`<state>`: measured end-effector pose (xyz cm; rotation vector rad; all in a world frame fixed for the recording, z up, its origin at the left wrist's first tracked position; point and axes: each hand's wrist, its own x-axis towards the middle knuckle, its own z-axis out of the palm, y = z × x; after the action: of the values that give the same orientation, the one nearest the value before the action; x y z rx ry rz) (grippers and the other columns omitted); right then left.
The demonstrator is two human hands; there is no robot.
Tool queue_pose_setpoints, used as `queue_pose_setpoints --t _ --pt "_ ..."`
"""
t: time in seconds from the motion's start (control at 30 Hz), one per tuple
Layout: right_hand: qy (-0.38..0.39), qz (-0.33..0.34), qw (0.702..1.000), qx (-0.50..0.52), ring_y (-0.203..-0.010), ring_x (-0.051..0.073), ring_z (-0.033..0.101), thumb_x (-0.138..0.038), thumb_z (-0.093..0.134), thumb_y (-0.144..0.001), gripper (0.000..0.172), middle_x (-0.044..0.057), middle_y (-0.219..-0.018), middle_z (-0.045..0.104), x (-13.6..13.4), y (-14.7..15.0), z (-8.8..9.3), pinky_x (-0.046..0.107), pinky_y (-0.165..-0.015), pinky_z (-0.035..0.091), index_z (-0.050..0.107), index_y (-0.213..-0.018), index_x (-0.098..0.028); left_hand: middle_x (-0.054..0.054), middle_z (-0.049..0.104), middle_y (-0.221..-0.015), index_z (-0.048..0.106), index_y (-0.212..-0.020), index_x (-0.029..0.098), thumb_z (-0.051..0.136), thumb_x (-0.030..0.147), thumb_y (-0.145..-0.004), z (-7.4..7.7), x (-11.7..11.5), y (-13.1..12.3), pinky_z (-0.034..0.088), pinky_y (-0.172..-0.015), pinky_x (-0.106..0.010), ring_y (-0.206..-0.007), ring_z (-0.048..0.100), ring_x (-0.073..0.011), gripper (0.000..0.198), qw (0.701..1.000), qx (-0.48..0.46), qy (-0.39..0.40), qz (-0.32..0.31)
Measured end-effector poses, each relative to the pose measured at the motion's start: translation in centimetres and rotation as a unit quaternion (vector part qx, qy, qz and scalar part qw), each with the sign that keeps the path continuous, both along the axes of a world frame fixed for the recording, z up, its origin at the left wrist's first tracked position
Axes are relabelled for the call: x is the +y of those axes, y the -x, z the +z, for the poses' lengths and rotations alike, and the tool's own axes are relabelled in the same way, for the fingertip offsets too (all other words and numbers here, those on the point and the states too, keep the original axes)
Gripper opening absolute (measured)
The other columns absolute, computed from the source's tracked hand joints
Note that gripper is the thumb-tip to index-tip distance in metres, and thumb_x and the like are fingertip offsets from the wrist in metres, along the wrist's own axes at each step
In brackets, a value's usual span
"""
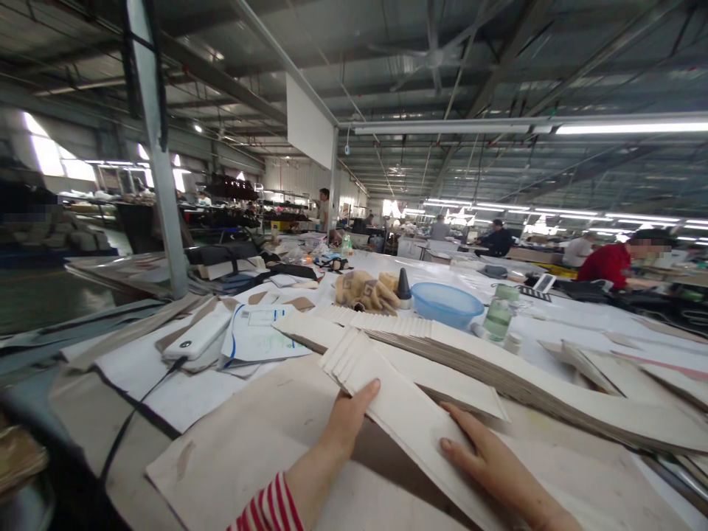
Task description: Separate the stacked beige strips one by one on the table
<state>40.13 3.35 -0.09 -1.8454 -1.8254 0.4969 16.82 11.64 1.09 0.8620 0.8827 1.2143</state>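
Fanned strips (pixel 406 413) are held in the grip of L hand (pixel 346 419) & R hand (pixel 487 453), hidden fingers prob. tucked under; end steps best kept even.

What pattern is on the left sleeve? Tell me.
Red and white stripes on the left sleeve, shown best in the head view.

A sleeve (pixel 269 507) ringed with red and white stripes ends on the left forearm (pixel 316 472), leaving the fingers (pixel 367 395) bare.

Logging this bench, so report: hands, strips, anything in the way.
Left hand gripping pale strips, right hand touching their edge. Far ends fanned. Long stack close beyond; blue bowl farther back.
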Motion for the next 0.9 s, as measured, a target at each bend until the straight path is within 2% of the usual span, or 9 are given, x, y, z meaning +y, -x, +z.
queue_pose_setpoints --t 0.3,0.43,0.57,0.67,0.77,0.9 --pt "0.015 0.004 0.999 -0.028 -0.124 0.024 0.033 -0.055 0.046 -0.074 0.075 0.008 -0.138 0.033 -0.4 0.4 0.5 0.036 -0.104 0.024 0.028 -0.135 -0.016 -0.01 0.068 -0.093 0.063 -0.09 0.011 0.068 0.021 -0.066 0.1 0.6 0.0 0.05 -0.073 -0.027 -0.084 0.063 -0.0207 0.026 0.997 -0.065 0.02 0.023" --pt "-0.016 0.026 0.994 -0.105 -0.129 0.023 0.023 -0.051 0.052 -0.07 0.084 0.008 -0.143 0.022 -0.7 2.7 0.9 0.035 -0.106 0.018 0.02 -0.138 -0.014 -0.011 0.069 -0.082 0.063 -0.085 0.009 0.065 0.021 -0.067 0.2 0.9 0.2 0.05 -0.055 -0.026 -0.069 0.064 -0.0199 0.021 0.997 -0.054 0.053 0.03" --pt "0.013 0.022 0.987 -0.156 -0.131 0.026 0.015 -0.05 0.058 -0.062 0.095 0.01 -0.144 0.013 -0.8 4.7 0.6 0.041 -0.106 0.014 0.014 -0.138 -0.013 -0.01 0.069 -0.076 0.063 -0.082 0.009 0.065 0.021 -0.067 0.3 0.9 0.2 0.048 -0.05 -0.025 -0.065 0.063 -0.019 0.019 0.996 -0.052 0.065 0.03" --pt "0.025 0.026 0.986 -0.161 -0.129 0.026 0.021 -0.048 0.059 -0.061 0.096 0.011 -0.143 0.02 -0.8 4.7 0.6 0.041 -0.105 0.016 0.015 -0.138 -0.013 -0.01 0.068 -0.074 0.063 -0.081 0.009 0.065 0.02 -0.066 0.2 0.8 0.2 0.046 -0.049 -0.023 -0.062 0.062 -0.0174 0.018 0.996 -0.054 0.07 0.027" --pt "-0.001 0.042 0.986 -0.16 -0.125 0.023 0.03 -0.038 0.057 -0.061 0.088 0.01 -0.139 0.03 -0.7 4.2 0.9 0.034 -0.104 0.021 0.02 -0.138 -0.013 -0.008 0.068 -0.072 0.062 -0.079 0.009 0.065 0.02 -0.066 0.1 0.8 0.2 0.044 -0.045 -0.022 -0.058 0.06 -0.0156 0.017 0.995 -0.056 0.075 0.031" --pt "-0.005 0.049 0.984 -0.171 -0.124 0.023 0.033 -0.031 0.053 -0.062 0.083 0.01 -0.138 0.033 -0.7 4.1 1.0 0.032 -0.104 0.022 0.024 -0.136 -0.013 -0.007 0.067 -0.073 0.062 -0.08 0.011 0.064 0.019 -0.066 -0.1 1.0 0.0 0.043 -0.044 -0.021 -0.058 0.06 -0.0148 0.016 0.994 -0.061 0.08 0.04"
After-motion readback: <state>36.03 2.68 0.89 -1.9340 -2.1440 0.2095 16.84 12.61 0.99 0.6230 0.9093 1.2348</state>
